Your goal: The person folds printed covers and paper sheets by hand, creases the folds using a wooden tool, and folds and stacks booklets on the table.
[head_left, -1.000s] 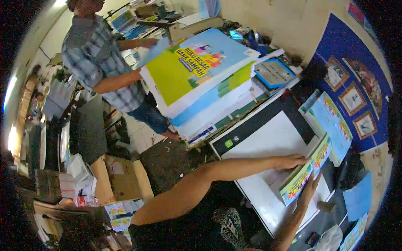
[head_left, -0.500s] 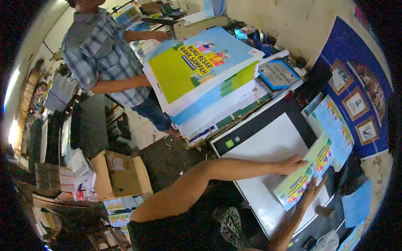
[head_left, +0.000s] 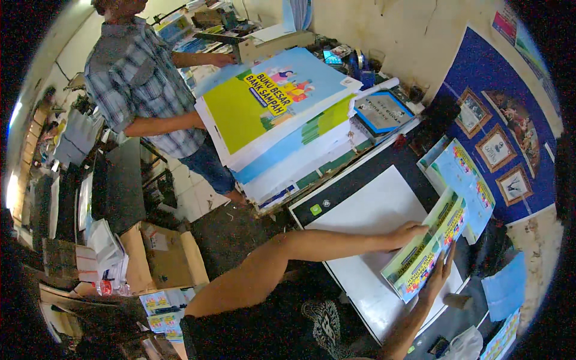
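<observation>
A bundle of printed cover sheets point(head_left: 433, 243), green and light blue with colourful pictures, is tilted up over a large white sheet point(head_left: 372, 207). My left hand point(head_left: 408, 235) grips its left edge, fingers curled round the paper. Along the near right edge lies my right hand point(head_left: 439, 277), its fingers stretched out and touching the sheets. Just beyond, more printed sheets point(head_left: 465, 186) of the same sort lean at the far side of the work table. The white sheet rests on a black surface with a pale edge.
At the far left of my table stands a tall stack of large printed sheets point(head_left: 282, 102); a co-worker point(head_left: 144, 96) in a checked shirt has a hand at it. An open cardboard box point(head_left: 162, 255) sits at lower left. A small block point(head_left: 458, 300) lies beside my right forearm.
My view has shifted slightly, so the scene sits a little further left. The cover sheets look tilted more steeply between my hands. Both hands stay at the same edges.
</observation>
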`<state>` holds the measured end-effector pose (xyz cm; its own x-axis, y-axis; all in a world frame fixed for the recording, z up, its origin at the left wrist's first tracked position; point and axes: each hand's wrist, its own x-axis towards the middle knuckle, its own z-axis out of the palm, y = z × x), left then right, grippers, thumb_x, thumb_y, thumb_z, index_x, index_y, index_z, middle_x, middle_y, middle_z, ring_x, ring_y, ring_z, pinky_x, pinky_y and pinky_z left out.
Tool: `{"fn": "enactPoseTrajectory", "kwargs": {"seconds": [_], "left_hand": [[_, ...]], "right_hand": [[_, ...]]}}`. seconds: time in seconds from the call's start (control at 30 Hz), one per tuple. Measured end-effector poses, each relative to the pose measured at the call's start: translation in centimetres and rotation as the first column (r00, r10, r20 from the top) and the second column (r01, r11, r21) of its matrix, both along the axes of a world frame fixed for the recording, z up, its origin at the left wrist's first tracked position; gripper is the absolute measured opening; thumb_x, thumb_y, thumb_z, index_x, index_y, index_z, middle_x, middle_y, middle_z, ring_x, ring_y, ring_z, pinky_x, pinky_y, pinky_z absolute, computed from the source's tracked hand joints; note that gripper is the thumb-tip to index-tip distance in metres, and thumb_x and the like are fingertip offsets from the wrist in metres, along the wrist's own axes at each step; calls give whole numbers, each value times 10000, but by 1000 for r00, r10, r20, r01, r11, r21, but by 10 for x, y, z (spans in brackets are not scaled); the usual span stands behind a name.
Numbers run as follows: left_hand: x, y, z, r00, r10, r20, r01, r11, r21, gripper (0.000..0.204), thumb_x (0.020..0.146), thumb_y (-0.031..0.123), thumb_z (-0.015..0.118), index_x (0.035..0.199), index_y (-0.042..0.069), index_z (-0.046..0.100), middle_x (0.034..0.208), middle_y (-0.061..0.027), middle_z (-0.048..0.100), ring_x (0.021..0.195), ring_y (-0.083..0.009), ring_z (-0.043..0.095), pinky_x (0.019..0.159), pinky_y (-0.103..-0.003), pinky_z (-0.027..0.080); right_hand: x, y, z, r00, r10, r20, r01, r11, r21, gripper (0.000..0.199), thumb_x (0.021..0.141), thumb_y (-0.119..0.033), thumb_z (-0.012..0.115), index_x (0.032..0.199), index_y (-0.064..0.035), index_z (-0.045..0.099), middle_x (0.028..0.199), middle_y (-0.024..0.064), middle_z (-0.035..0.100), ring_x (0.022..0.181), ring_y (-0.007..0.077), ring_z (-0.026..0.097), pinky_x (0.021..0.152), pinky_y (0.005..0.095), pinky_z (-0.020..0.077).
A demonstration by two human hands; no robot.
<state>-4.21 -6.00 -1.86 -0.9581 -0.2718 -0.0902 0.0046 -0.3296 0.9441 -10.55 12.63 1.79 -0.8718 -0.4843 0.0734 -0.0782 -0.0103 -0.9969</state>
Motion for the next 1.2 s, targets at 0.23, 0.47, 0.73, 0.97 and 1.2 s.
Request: {"fn": "enactPoseTrajectory", "kwargs": {"seconds": [0.23,0.47,0.73,0.97,1.2], "left_hand": [[5,-15,19,991,-101,-83,113,980,165,516,1001,475,496,1127,17,696,983,-93,725,861,-170,682,798,-354,552],[-1,-9,3,996,-78,-32,81,992,99,543,1011,498,469,1172,23,679,1026,-78,724,878,-161,688,796,-347,562],[5,-10,14,990,-97,-100,118,966,230,546,999,483,505,1203,-2,652,1055,-104,713,874,-153,693,767,-323,565],[-1,-19,8,994,-58,-94,76,978,196,489,998,456,497,1171,37,682,994,-68,724,824,-143,687,756,-329,563],[1,-15,15,997,-22,-71,35,982,183,491,999,461,495,1151,37,688,986,-79,723,798,-149,685,752,-332,560]], "right_hand": [[-9,32,29,999,32,7,-32,998,47,660,983,-113,568,1578,-128,282,1545,124,395,1265,214,482,1053,336,391],[-48,66,13,948,207,-243,-157,965,210,642,952,-63,575,1551,-100,348,1431,124,526,1068,163,576,904,301,489],[-26,56,42,983,146,-110,-96,923,372,617,933,-111,572,1508,8,382,1445,190,522,1199,218,558,1018,347,432],[-46,68,29,958,193,-211,-63,862,503,637,870,-12,546,1493,-3,417,1437,192,535,1189,211,570,981,330,458],[-42,70,33,968,239,-68,-178,858,482,552,925,-60,557,1469,-40,470,1308,137,608,1006,141,586,779,261,477]]}}
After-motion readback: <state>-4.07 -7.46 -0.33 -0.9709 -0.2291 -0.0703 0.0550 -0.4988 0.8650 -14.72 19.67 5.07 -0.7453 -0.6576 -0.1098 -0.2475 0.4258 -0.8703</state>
